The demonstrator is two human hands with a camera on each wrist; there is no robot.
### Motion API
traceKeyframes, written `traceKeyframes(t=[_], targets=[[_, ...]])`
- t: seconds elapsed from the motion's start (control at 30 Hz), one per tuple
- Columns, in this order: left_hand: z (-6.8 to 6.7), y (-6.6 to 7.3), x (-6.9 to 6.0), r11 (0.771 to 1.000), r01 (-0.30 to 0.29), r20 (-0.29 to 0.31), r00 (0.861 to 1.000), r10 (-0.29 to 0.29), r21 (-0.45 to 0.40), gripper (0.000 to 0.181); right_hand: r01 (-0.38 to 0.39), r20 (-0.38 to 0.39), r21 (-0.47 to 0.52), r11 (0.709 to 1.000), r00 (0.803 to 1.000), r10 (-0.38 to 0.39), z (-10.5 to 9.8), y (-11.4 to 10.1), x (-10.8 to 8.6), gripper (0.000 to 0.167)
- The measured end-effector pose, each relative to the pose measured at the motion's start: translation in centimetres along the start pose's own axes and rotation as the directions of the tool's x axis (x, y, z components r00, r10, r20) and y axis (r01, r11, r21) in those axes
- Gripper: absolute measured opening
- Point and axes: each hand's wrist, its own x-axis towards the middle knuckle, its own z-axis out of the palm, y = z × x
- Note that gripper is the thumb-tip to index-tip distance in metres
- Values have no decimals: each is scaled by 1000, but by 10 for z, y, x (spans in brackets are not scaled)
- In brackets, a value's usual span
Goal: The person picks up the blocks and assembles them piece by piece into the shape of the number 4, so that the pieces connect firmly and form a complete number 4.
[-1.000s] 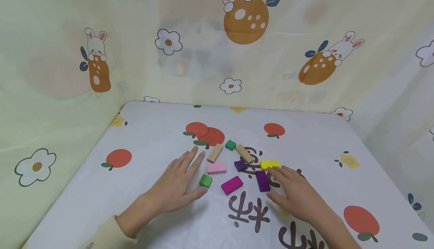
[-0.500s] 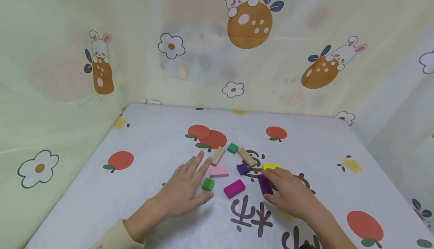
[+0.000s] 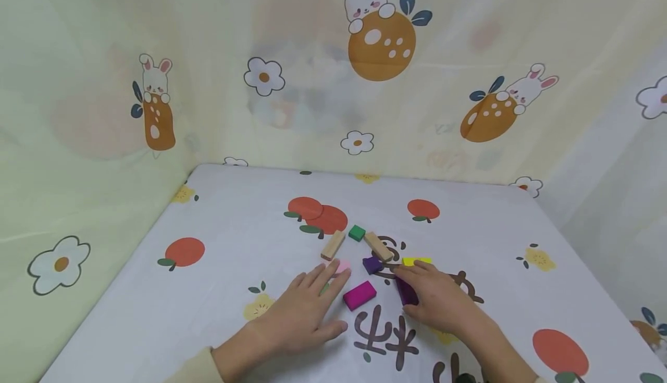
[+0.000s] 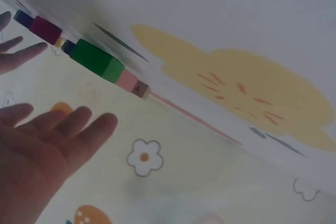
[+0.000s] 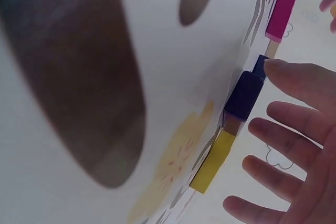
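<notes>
left hand [image 3: 304, 318]: fingers spread, near pink block [image 3: 342, 266], light green block [image 4: 93, 57]. right hand [image 3: 443, 299]: fingers apart, near long purple block [image 3: 406, 292]. magenta block [image 3: 359, 295]: between, on worktop [image 3: 234, 221].

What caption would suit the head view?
Left hand and right hand over small blocks on a fruit-print cloth, a magenta block lying between them.

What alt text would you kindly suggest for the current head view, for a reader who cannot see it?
A person's left hand and right hand reach over small coloured blocks on a white, fruit-patterned table. The right hand partly hides a purple block, the left a pink block; a magenta block lies between the hands. Behind hangs a rabbit-patterned cloth.
</notes>
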Motion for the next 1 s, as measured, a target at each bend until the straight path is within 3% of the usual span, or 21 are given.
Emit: traceKeyframes(t=[0.4,0.63,1.0], targets=[[15,15,4,997,-54,122,991,47,52,73,40,1,-32,999,999,-40,7,3,6,55],[16,15,3,992,-67,150,987,51,109,70,60,-25,-37,997,998,-61,5,4,6,51],[16,16,6,989,-75,151,987,55,130,73,65,-43,-34,997,997,-66,4,5,7,51]])
